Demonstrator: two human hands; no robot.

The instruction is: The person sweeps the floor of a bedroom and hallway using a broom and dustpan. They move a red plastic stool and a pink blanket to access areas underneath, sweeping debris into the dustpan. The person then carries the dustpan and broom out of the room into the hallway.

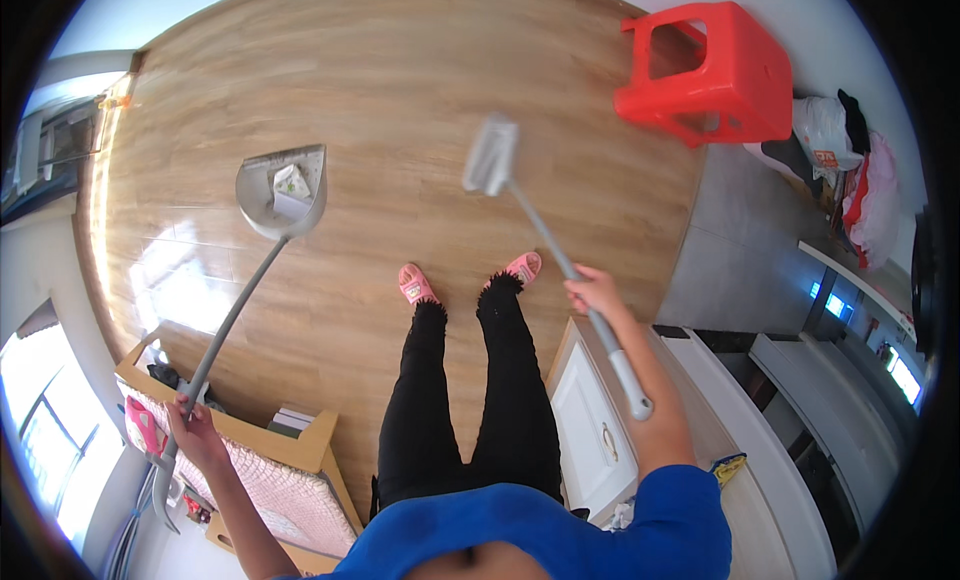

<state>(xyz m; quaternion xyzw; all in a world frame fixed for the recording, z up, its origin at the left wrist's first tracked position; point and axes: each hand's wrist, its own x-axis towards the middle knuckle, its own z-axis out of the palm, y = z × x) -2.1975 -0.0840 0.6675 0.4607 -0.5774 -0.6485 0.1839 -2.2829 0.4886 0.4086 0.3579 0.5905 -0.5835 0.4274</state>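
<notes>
My left hand [192, 427] is closed round the long grey handle of a dustpan [262, 216], whose pan rests on the wood floor ahead of me to the left. Inside the pan lies a crumpled white and green wrapper [291, 183] with other pale scraps that I cannot make out. In my right hand [594, 288] is the grey stick of a broom [541, 222], gripped partway down, its upper end reaching back past my forearm. The broom's pale head is smeared by motion, right of the dustpan and apart from it.
A red plastic stool [728, 75] lies tipped over at the far right, near bags and clothes [830, 140]. White cabinets [592, 425] stand close on my right. A wood-framed piece with a pink patterned cover [270, 480] is on my left. My feet wear pink slippers [415, 283].
</notes>
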